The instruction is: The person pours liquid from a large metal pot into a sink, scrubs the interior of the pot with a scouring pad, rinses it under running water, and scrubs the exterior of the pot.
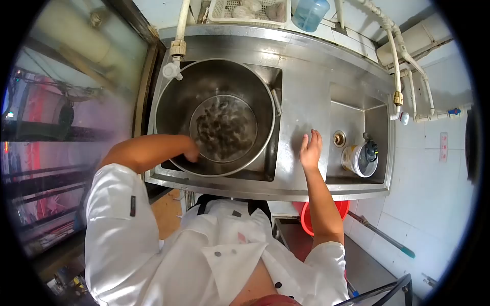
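Note:
A large round metal pot point(168, 109) stands in the left sink basin. Dark, soft-looking pieces point(222, 125) lie in water at its bottom; I cannot tell what they are. My left hand point(191, 151) reaches over the pot's near left rim and hangs inside the wall, to the left of the dark pieces. Its fingers point down and are blurred, so their grip is hidden. My right hand point(311, 148) is over the steel counter point(303, 102) between the two basins. Its fingers are stretched out with the thumb apart, and it holds nothing.
In the right basin point(352, 117) a white bucket point(352, 160) with a dark device in it lies tilted near the drain. A white tap point(173, 69) overhangs the pot's rim. Behind the sink are a white basket point(219, 14) and a blue plastic jug point(310, 14). A red bucket point(306, 219) is below.

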{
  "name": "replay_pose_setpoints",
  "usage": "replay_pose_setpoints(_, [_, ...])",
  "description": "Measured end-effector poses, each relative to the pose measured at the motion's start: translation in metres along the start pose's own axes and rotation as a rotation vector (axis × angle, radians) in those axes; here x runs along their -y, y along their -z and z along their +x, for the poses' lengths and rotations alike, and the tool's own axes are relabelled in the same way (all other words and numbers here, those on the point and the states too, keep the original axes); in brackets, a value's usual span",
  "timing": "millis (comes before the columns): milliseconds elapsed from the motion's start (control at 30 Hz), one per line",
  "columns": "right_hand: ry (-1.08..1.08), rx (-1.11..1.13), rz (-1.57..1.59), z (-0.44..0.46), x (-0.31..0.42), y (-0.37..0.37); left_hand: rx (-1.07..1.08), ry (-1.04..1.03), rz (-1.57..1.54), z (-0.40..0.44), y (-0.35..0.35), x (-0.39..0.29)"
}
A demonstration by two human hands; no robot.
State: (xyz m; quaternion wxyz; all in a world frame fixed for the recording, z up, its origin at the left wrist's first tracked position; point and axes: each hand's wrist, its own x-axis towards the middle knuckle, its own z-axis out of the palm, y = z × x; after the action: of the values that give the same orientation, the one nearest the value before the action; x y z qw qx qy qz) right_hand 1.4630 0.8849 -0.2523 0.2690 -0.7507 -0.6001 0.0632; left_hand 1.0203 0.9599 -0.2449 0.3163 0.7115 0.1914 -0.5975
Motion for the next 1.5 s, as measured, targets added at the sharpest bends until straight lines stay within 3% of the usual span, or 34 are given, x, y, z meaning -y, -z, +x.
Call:
replay_pose_setpoints(33, [-0.007,0.003,-0.003,-0.003,-0.005,-0.007,0.009,-0.050,-0.139,0.009,0.008,-0.016])
replay_pose_setpoints(67, [0.017,0.011,-0.104,-0.006,-0.010,-0.013,-0.275,-0.204,-0.341,0.059,-0.003,-0.020])
replay_pose_setpoints(100, [0.044,0.025,-0.206,-0.009,-0.015,-0.019,-0.247,-0.153,-0.769,0.069,0.016,-0.045])
replay_pose_setpoints(167, [0.030,0.047,-0.289,-0.014,-0.014,-0.031,-0.420,-0.162,-1.324,0.015,0.087,-0.100])
replay_pose_setpoints(233, [0.012,0.086,-0.368,-0.022,-0.015,-0.037,-0.809,-0.554,-1.777,0.009,0.117,-0.120])
replay_pose_setpoints(300, [-0.033,0.109,-0.343,-0.018,-0.013,-0.036,-0.691,-0.653,-1.442,0.012,0.103,-0.109])
replay_pose_setpoints(367, [-0.018,0.103,-0.341,-0.016,-0.013,-0.035,-0.531,-0.633,-0.884,-0.037,0.059,-0.099])
replay_pose_setpoints(433, [-0.025,0.101,-0.370,-0.015,-0.011,-0.035,-0.195,-0.388,-0.451,-0.054,0.006,-0.058])
replay_pose_setpoints(467, [-0.018,0.090,-0.362,-0.015,-0.011,-0.036,-0.117,-0.096,-0.256,-0.102,0.009,-0.047])
replay_pose_setpoints(567, [-0.024,0.108,-0.361,-0.014,-0.009,-0.034,-0.173,0.391,0.507,-0.155,0.027,0.002])
replay_pose_setpoints(633, [-0.033,0.107,-0.365,-0.013,-0.010,-0.035,-0.656,0.477,0.728,-0.138,0.017,0.062])
replay_pose_setpoints(733, [-0.032,0.105,-0.351,-0.012,-0.007,-0.033,-0.467,0.323,0.565,-0.160,0.001,0.036])
replay_pose_setpoints(800, [-0.032,0.097,-0.361,-0.012,-0.007,-0.033,-0.427,0.067,0.100,-0.146,-0.032,-0.005])
replay_pose_setpoints(833, [-0.032,0.097,-0.356,-0.012,-0.008,-0.033,-0.597,-0.040,-0.108,-0.133,-0.052,-0.029])
replay_pose_setpoints(867, [-0.031,0.096,-0.364,-0.013,-0.008,-0.032,-0.632,-0.160,-0.297,-0.099,-0.065,-0.051])
replay_pose_setpoints(933, [-0.029,0.090,-0.369,-0.013,-0.006,-0.031,-0.666,-0.291,-0.797,-0.076,-0.022,-0.112])
replay_pose_setpoints(1000, [-0.021,0.090,-0.377,-0.013,-0.007,-0.032,-0.935,-0.365,-1.056,-0.050,0.016,-0.152])
replay_pose_setpoints(1100, [-0.014,0.079,-0.385,-0.015,-0.009,-0.035,-0.891,-0.401,-1.006,-0.086,0.007,-0.148])
replay_pose_setpoints(1167, [-0.016,0.080,-0.376,-0.013,-0.008,-0.035,-0.819,-0.162,-0.594,-0.094,-0.058,-0.103])
replay_pose_setpoints(1200, [-0.012,0.073,-0.377,-0.014,-0.011,-0.035,-0.926,-0.073,-0.180,-0.117,-0.082,-0.075])
replay_pose_setpoints(1233, [-0.009,0.067,-0.379,-0.016,-0.012,-0.036,-1.120,0.039,-0.135,-0.131,-0.099,-0.049])
replay_pose_setpoints(1267, [-0.009,0.063,-0.384,-0.016,-0.011,-0.036,-0.955,0.196,-0.061,-0.158,-0.091,-0.028])
replay_pose_setpoints(1400, [-0.006,0.059,-0.392,-0.016,-0.009,-0.033,-1.135,0.353,0.301,-0.176,-0.052,0.069])
replay_pose_setpoints(1500, [-0.013,0.056,-0.394,-0.017,-0.008,-0.032,-1.327,0.366,0.269,-0.148,-0.001,0.115])
